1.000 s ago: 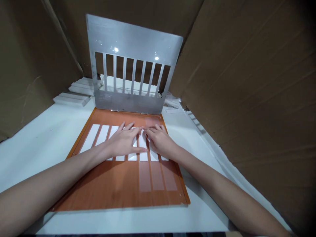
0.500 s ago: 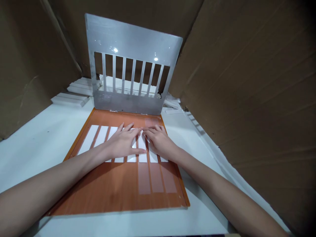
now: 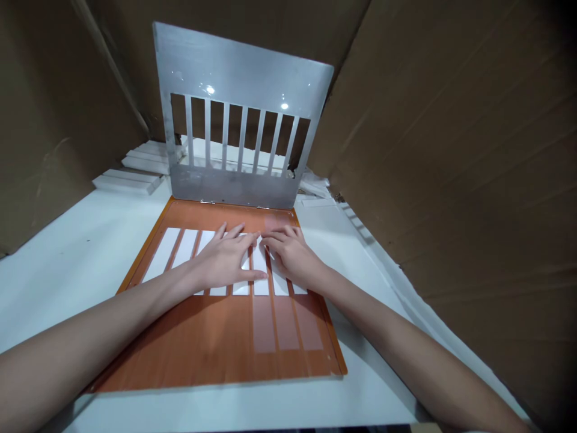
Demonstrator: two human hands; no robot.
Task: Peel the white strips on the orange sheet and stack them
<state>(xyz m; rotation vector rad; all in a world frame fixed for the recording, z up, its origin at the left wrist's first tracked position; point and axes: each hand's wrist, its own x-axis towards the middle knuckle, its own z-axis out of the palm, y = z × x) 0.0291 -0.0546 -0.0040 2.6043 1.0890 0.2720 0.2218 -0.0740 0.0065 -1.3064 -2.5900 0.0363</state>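
Note:
White strips lie side by side in a row on an orange board. My left hand rests palm down over the middle strips, open with its fingers spread. Its thumb reaches across a strip right of the middle. My right hand lies over the strips at the right end. Its fingers are loosely bent and partly apart, and their tips meet my left fingertips at the far end of that same strip. The right thumb is mostly hidden. A clear slotted panel stands raised at the board's far edge.
White bars are stacked at the back left on the white table. More white pieces lie behind the panel at the right. Brown cardboard walls enclose the table on the left, back and right.
Both hands keep nearly the same place on the strips. The right fingers have shifted very slightly. The board and raised panel have not moved visibly.

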